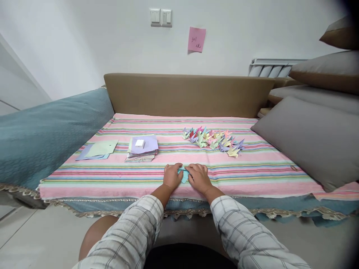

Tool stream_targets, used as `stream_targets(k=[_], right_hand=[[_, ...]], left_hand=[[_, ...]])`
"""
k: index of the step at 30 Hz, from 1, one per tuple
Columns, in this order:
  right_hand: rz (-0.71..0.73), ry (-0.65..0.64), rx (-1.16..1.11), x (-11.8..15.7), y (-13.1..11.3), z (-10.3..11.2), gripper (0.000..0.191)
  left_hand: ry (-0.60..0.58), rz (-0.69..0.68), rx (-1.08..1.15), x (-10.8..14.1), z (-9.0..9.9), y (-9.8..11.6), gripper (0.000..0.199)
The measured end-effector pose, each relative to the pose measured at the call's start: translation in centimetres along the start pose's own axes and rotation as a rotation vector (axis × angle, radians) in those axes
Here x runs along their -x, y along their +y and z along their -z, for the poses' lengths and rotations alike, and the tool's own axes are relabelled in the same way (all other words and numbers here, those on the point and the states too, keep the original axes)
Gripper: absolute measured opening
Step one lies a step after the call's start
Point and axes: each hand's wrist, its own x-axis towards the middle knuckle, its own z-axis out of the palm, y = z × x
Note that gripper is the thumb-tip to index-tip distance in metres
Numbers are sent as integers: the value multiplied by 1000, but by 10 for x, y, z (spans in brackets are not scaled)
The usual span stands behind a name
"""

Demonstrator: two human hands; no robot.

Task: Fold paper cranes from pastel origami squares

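Observation:
A small piece of light-blue origami paper [184,177], partly folded, lies on the striped cloth in front of me. My left hand [172,175] grips its left edge, with thumb and fingers closed on it. On the right edge my right hand [199,177] holds the same paper between thumb and curled fingers. A folded strip shows along the top, and a pointed part faces me. The fingers cover both sides of the sheet. Beyond my right hand stand several folded paper cranes [214,139] in many colours, grouped close together.
A stack of square paper [141,157] with a small white block [140,143] on top lies to the left. Loose green and blue sheets [102,148] lie farther left. Grey cushions [305,138] fill the right end. The striped cloth [252,179] covers the sofa seat.

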Motion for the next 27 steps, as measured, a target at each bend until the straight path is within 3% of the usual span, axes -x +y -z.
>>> stream_targets(k=[7,19,27], right_hand=[[10,-49,-25,0,4,-7,42],[16,-68,-14,3,5,-9,37],[39,-51,-3,3,3,-6,35]], left_hand=[[38,75,-23,-2,1,0,17],[-47,38,5,0,13,-14,9],[98,228,-182,10,12,-7,10]])
